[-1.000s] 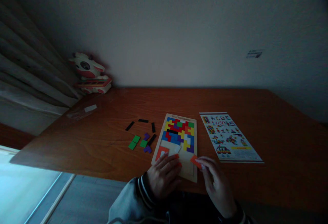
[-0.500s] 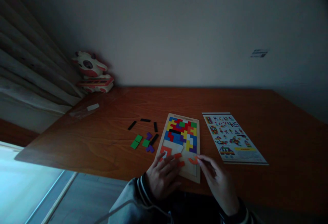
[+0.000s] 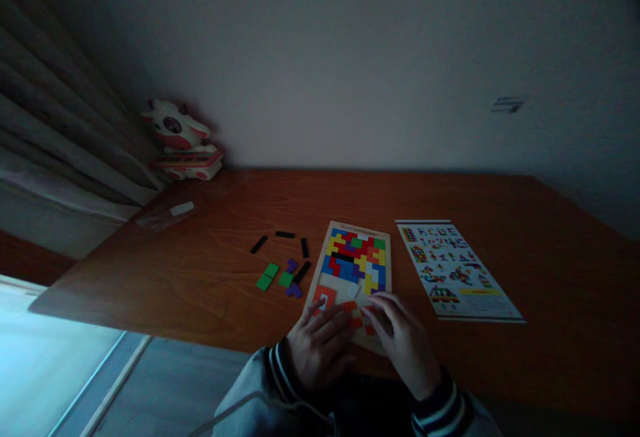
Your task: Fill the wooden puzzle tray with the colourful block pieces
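A wooden puzzle board (image 3: 364, 227) lies in front of me, its far part filled with coloured block pieces. My left hand (image 3: 323, 345) rests over the near left of the board, fingers stretched out, touching orange pieces (image 3: 352, 313) there. My right hand (image 3: 407, 340) is over the near right, thumb and fingers closed on another orange puzzle piece (image 3: 369, 321), close beside the ones under my left fingers. An orange and white piece (image 3: 325, 298) and a white piece (image 3: 353, 291) also lie on the board. My fingers partly cover the orange pieces.
Loose black (image 3: 285, 234), green (image 3: 267, 277) and purple (image 3: 295, 289) pieces lie left of the board. A printed pattern sheet (image 3: 455, 270) lies to the right. A cow toy (image 3: 183, 140) and a clear plastic wrapper (image 3: 165, 217) are at the far left of the table (image 3: 225, 223).
My right hand has moved left with the orange piece, bringing it up beside the other orange pieces. My left hand has stayed nearly in place.
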